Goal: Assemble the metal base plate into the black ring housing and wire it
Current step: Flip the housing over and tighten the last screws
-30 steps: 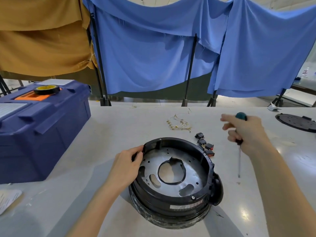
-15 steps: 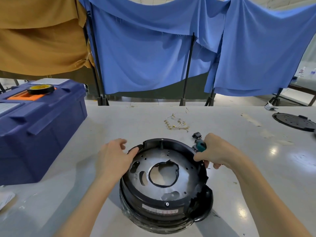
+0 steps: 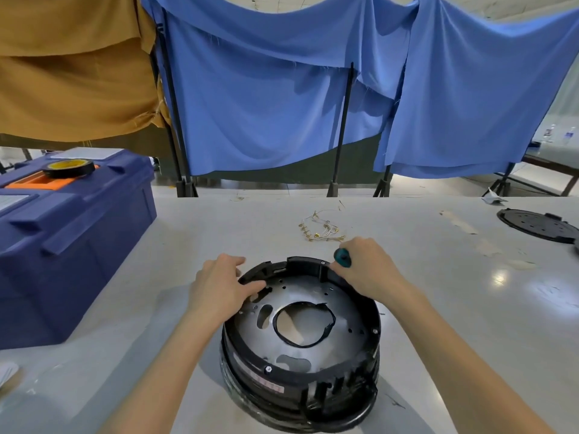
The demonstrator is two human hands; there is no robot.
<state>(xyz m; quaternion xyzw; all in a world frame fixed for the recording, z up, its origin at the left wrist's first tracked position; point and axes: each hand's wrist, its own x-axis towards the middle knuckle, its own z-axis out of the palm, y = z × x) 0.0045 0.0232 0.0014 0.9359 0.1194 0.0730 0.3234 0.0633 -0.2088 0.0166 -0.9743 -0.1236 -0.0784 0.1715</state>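
Note:
The black ring housing stands on the white table in front of me. The grey metal base plate, with a large round hole edged by a black gasket, lies inside it. My left hand rests on the housing's far left rim, fingers reaching onto the plate. My right hand grips a screwdriver with a teal handle at the far right rim; its shaft is hidden. A bundle of thin wires with gold terminals lies on the table beyond the housing.
A dark blue toolbox with a roll of tape on its lid stands at the left. A black round cover lies at the far right. Blue and ochre cloths hang behind the table.
The housing has turned, its side bulge now at the near right. My right hand with the screwdriver came from the open table to the far right rim. My left hand stayed on the left rim.

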